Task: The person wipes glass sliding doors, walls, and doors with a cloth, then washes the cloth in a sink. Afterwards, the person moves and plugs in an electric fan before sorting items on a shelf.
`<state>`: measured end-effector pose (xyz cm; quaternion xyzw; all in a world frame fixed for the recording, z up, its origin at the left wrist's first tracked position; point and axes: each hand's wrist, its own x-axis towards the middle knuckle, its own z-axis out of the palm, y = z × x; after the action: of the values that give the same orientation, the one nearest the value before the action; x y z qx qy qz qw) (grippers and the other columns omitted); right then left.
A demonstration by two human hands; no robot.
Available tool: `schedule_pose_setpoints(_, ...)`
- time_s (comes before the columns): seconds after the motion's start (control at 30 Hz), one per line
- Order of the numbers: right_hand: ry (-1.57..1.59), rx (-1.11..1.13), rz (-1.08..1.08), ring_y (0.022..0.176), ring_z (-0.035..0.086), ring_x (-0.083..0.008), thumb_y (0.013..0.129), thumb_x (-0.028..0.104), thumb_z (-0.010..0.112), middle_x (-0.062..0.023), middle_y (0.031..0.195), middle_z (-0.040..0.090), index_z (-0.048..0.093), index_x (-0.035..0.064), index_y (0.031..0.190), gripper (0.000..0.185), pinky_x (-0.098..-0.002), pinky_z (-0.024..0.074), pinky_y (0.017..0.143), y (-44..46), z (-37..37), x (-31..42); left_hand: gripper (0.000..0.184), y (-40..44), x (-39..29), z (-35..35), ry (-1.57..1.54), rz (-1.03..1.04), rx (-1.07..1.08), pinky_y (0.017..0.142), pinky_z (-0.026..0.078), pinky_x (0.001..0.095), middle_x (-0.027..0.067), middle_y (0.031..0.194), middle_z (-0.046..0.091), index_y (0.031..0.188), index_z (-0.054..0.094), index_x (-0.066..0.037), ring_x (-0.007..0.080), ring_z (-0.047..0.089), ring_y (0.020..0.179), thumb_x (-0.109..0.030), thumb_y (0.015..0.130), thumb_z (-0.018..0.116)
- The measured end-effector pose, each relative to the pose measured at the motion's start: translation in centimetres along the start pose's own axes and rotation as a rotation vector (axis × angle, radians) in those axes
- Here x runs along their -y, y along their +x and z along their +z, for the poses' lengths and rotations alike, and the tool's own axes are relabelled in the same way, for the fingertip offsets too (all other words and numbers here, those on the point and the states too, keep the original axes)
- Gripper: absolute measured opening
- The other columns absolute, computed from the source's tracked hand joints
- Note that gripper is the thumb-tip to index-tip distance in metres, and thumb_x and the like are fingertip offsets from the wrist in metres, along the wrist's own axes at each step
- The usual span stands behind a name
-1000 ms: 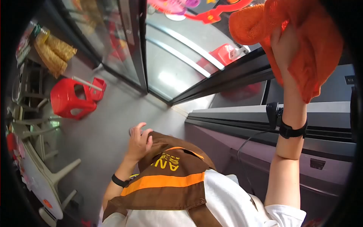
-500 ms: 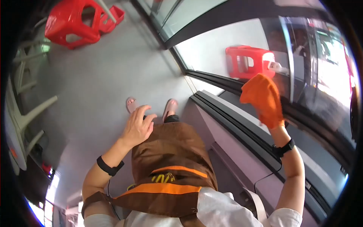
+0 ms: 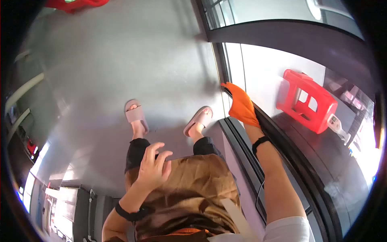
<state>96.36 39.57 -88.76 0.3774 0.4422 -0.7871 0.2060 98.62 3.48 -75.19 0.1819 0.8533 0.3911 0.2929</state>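
Note:
An orange cloth (image 3: pixel 242 105) covers my right hand (image 3: pixel 248 120), so the fingers are hidden beneath it. The cloth lies against the dark window frame (image 3: pixel 262 117), near the corner where the glass meets the floor-side post. Its pointed end reaches the edge of that frame. My left hand (image 3: pixel 153 167) hovers in front of my brown apron (image 3: pixel 201 181), holding nothing, its fingers apart and loosely bent. A black band circles each wrist.
Beyond the glass (image 3: pixel 258 72) stands a red plastic stool (image 3: pixel 308 101). A ledge with black rails (image 3: pixel 238 137) runs along my right side. Another red stool (image 3: pixel 76 4) shows at the top left, with pale chair legs (image 3: pixel 24 92) at the left edge.
My right hand has moved left along the window frame with the orange cloth. My left hand stays in front of the apron. The view has shifted, and more of my legs shows.

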Motion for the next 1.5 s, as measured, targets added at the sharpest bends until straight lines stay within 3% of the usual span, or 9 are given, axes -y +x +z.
schedule_pose_setpoints(0.5,-1.131,-0.293,-0.260,0.074,0.059,-0.0234,0.059,-0.006,0.056,-0.0123,0.073,0.057,0.059,0.0030,0.082,0.025,-0.0334,0.0461,0.067,21.0,-3.4,-4.4,0.042,6.8,4.1,1.2,-0.274,-0.170,0.140,0.082,0.045,0.0363,0.0200,0.116,0.047,0.105,0.054,-0.004,0.0293,0.052,0.094,-0.002,0.066,0.070)
schedule_pose_setpoints(0.63,-0.962,-0.187,-0.147,0.065,0.052,-0.0157,0.077,0.000,0.055,-0.0032,0.067,0.049,0.058,0.0028,0.094,0.017,-0.0275,0.0426,0.060,22.9,-0.1,-1.0,0.046,7.3,4.2,1.2,-0.380,-0.135,0.197,0.081,0.045,0.0364,0.0197,0.118,0.046,0.107,0.054,-0.005,0.0291,0.050,0.100,-0.004,0.065,0.072)
schedule_pose_setpoints(0.77,-0.234,-0.078,-0.528,0.073,0.057,-0.0210,0.081,0.002,0.057,-0.0147,0.085,0.057,0.054,-0.0015,0.115,0.034,-0.0301,0.0461,0.071,21.9,-2.3,-4.9,0.047,7.1,4.7,0.2,-0.301,-0.113,0.210,0.079,0.046,0.0350,0.0194,0.118,0.044,0.108,0.053,-0.006,0.0286,0.049,0.101,-0.004,0.065,0.072)
schedule_pose_setpoints(0.8,-0.854,-0.123,-0.548,0.087,0.059,-0.0255,0.085,0.002,0.053,-0.0174,0.097,0.059,0.054,-0.0010,0.117,0.032,-0.0311,0.0460,0.078,21.5,-2.3,-4.8,0.047,6.9,4.9,0.0,-0.302,-0.115,0.199,0.079,0.046,0.0350,0.0194,0.118,0.044,0.108,0.053,-0.006,0.0286,0.049,0.101,-0.004,0.065,0.072)
schedule_pose_setpoints(0.93,-1.378,-0.178,-0.805,0.105,0.054,-0.0380,0.087,0.002,0.046,-0.0235,0.110,0.058,0.053,-0.0017,0.117,0.031,-0.0365,0.0442,0.090,21.5,-1.7,-5.7,0.044,6.6,5.8,-2.1,-0.256,-0.168,0.141,0.078,0.047,0.0343,0.0189,0.119,0.044,0.107,0.054,-0.005,0.0280,0.050,0.100,-0.004,0.067,0.071)
schedule_pose_setpoints(1.17,-1.141,-0.301,-0.492,0.102,0.054,-0.0366,0.085,0.003,0.050,-0.0209,0.108,0.058,0.054,0.0019,0.117,0.033,-0.0365,0.0445,0.087,17.5,-4.7,-10.1,0.034,8.3,7.0,-6.7,-0.189,-0.075,-0.052,0.080,0.048,0.0355,0.0233,0.120,0.046,0.105,0.056,-0.001,0.0343,0.053,0.102,0.003,0.073,0.064)
schedule_pose_setpoints(1.37,-1.000,-0.480,-0.348,0.100,0.054,-0.0353,0.082,0.005,0.053,-0.0187,0.106,0.059,0.054,0.0051,0.117,0.034,-0.0365,0.0448,0.086,16.3,-7.9,-13.7,0.027,9.3,8.7,-5.8,-0.082,-0.040,-0.245,0.075,0.046,0.0404,0.0153,0.110,0.049,0.094,0.056,-0.010,0.0295,0.052,0.097,-0.019,0.071,0.068)
schedule_pose_setpoints(1.47,-1.769,-0.399,-0.539,0.087,0.053,-0.0319,0.079,0.007,0.054,-0.0124,0.089,0.058,0.058,0.0048,0.097,0.019,-0.0371,0.0432,0.072,20.6,-7.1,-11.1,0.027,10.9,9.0,-4.7,-0.009,0.128,-0.203,0.077,0.047,0.0382,0.0195,0.116,0.048,0.099,0.056,-0.005,0.0302,0.053,0.099,-0.014,0.076,0.066)
schedule_pose_setpoints(1.5,-1.319,-0.344,-1.061,0.085,0.053,-0.0317,0.077,0.006,0.053,-0.0123,0.082,0.057,0.059,0.0033,0.087,0.012,-0.0380,0.0425,0.069,21.2,-5.4,-9.6,0.027,11.3,8.9,-4.4,0.016,0.172,-0.173,0.078,0.047,0.0375,0.0209,0.117,0.047,0.101,0.056,-0.003,0.0304,0.053,0.099,-0.012,0.077,0.065)
